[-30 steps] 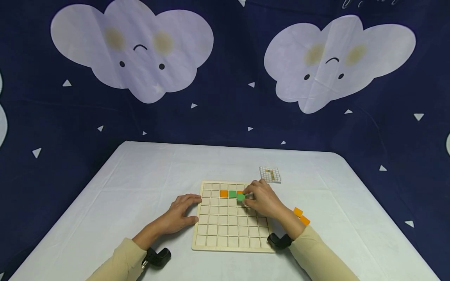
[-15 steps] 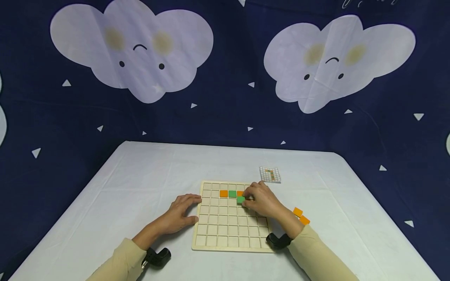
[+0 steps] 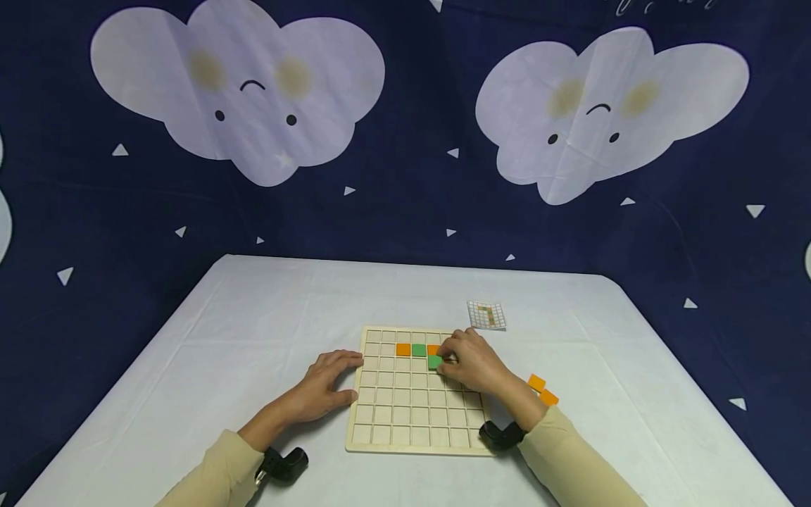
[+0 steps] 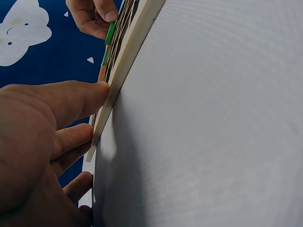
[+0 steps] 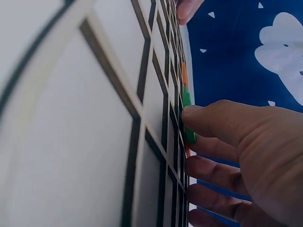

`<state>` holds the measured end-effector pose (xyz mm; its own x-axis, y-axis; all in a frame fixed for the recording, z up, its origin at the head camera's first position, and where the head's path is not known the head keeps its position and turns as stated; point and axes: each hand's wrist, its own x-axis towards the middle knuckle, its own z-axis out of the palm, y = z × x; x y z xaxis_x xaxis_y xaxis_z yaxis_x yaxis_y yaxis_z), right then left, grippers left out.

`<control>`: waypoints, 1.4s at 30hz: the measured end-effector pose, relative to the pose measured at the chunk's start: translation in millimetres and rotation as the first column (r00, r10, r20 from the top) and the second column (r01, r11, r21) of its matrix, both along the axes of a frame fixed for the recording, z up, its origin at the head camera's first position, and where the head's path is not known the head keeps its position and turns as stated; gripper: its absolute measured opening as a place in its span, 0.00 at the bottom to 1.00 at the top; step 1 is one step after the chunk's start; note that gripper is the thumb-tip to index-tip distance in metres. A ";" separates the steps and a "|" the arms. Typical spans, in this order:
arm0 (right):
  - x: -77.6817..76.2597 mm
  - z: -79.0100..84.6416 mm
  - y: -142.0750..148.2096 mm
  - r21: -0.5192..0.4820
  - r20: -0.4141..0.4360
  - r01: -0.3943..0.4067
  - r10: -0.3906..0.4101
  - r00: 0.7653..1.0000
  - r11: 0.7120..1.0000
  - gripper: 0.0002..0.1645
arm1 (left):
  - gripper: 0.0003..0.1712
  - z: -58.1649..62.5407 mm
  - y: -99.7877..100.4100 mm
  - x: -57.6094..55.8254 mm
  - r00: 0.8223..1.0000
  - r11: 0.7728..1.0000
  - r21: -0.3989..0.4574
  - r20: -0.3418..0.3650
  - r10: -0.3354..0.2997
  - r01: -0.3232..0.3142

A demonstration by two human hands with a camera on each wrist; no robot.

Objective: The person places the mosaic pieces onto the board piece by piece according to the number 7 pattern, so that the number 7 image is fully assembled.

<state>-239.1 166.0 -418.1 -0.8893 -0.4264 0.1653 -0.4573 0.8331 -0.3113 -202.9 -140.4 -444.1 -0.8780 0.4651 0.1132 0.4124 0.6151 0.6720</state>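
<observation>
A pale wooden grid board (image 3: 402, 415) lies on the white table. My right hand (image 3: 475, 360) is over its far right part and pinches a green square tile (image 3: 434, 362) between thumb and fingers. In the right wrist view the green tile (image 5: 190, 135) is tilted and stands a little proud of the grid. Behind it an orange tile (image 3: 433, 349) is partly hidden by my fingers. That row also holds another green tile (image 3: 419, 350) and an orange tile (image 3: 403, 349). My left hand (image 3: 317, 389) touches the board's left edge with extended fingers and thumb.
Loose orange tiles (image 3: 537, 382) lie on the table right of the board, partly behind my right forearm. A small card (image 3: 487, 315) printed with a coloured grid pattern lies beyond the board. A dark blue cloth (image 3: 405, 211) with clouds hangs behind the table.
The green tile has come down slightly toward me and now shows just in front of the orange tile's cell, with more orange visible. My right hand shifts very little; my left hand stays put.
</observation>
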 end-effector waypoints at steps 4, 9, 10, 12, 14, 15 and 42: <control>0.7 -0.5 0.1 0.006 -0.003 -0.003 0.003 1.000 1.000 0.13 | 0.29 -0.1 0.1 0.0 1.000 1.000 0.000 0.008 0.000 0.000; 2.0 -0.1 0.1 0.011 -0.015 -0.008 0.008 1.000 1.000 0.13 | 0.29 -0.2 0.0 0.1 1.000 1.000 0.001 -0.003 0.001 -0.001; 2.2 0.0 0.1 0.011 -0.017 -0.009 0.009 1.000 1.000 0.13 | 0.29 -0.2 0.0 0.1 1.000 1.000 0.001 -0.005 0.001 -0.001; 2.3 -0.2 0.3 0.012 -0.019 -0.010 0.010 1.000 1.000 0.13 | 0.29 -0.2 0.1 0.2 1.000 1.000 0.002 -0.008 0.000 0.000; 2.3 -0.4 0.4 0.012 -0.019 -0.010 0.011 1.000 1.000 0.13 | 0.29 0.0 0.3 0.3 1.000 1.000 0.002 -0.009 -0.001 0.001; 2.3 -0.4 0.5 0.011 -0.019 -0.010 0.010 1.000 1.000 0.13 | 0.29 0.2 0.3 0.4 1.000 1.000 0.002 -0.010 0.000 0.000; 12.1 16.4 11.3 -0.128 0.001 0.036 -0.036 0.999 0.991 0.13 | 0.29 -0.1 0.4 0.4 1.000 1.000 -0.004 -0.009 0.004 -0.004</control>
